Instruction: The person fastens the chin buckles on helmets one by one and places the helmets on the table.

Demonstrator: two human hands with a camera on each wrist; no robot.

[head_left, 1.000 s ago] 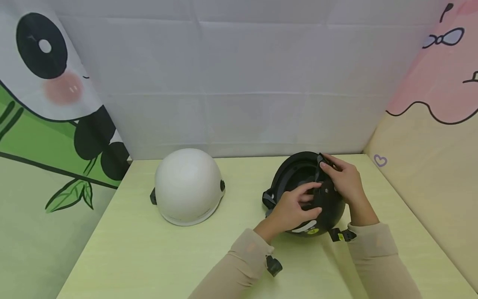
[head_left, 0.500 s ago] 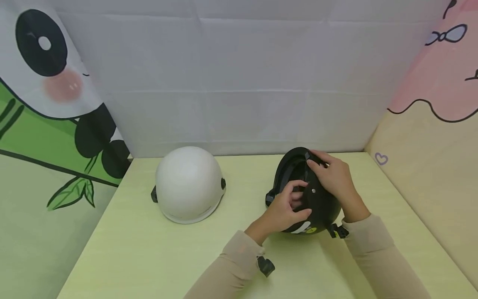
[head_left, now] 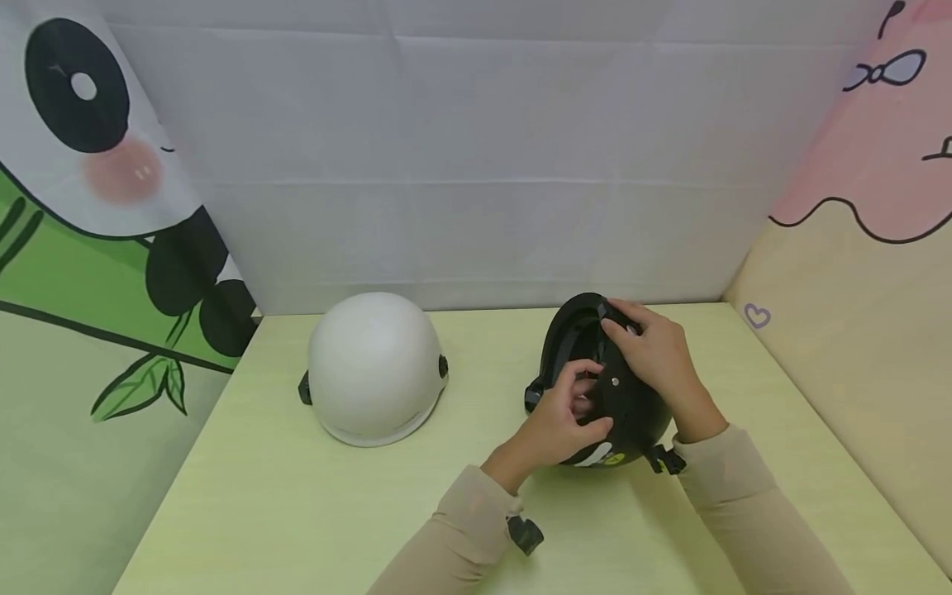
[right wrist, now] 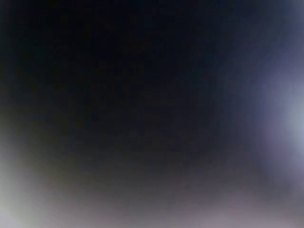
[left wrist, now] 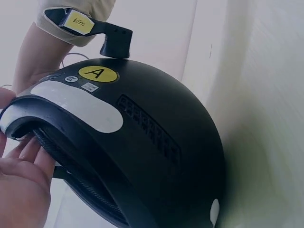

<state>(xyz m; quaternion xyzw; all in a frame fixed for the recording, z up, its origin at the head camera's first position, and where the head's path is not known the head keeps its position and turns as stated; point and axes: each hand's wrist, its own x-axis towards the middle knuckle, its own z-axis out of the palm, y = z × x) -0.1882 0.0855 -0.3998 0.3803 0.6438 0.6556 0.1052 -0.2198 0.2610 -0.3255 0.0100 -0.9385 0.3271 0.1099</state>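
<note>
A black helmet (head_left: pixel 640 405) is tilted on the table, its padded opening turned up and to the left in the head view. My left hand (head_left: pixel 554 421) holds the near side of its rim, fingers reaching into the opening and thumb on the outer shell. Higher up, my right hand (head_left: pixel 654 347) grips the far right part of the rim, thumb toward the opening. The left wrist view shows the shell with a yellow "A" sticker (left wrist: pixel 98 73), a pale strip and a vent, and my left fingers inside the rim. In the right wrist view everything is dark and blurred.
A white helmet (head_left: pixel 375 368) stands dome up on the left of the pale table (head_left: pixel 297 512). Behind is a white cloth wall (head_left: pixel 476 165); printed cartoon panels flank both sides. Wrist-worn black cameras (head_left: pixel 525 535) stick out by the sleeves.
The black helmet and both hands have shifted a little left, and the helmet has turned slightly, its opening showing narrower. Both hands keep their hold; the white helmet stays put.
</note>
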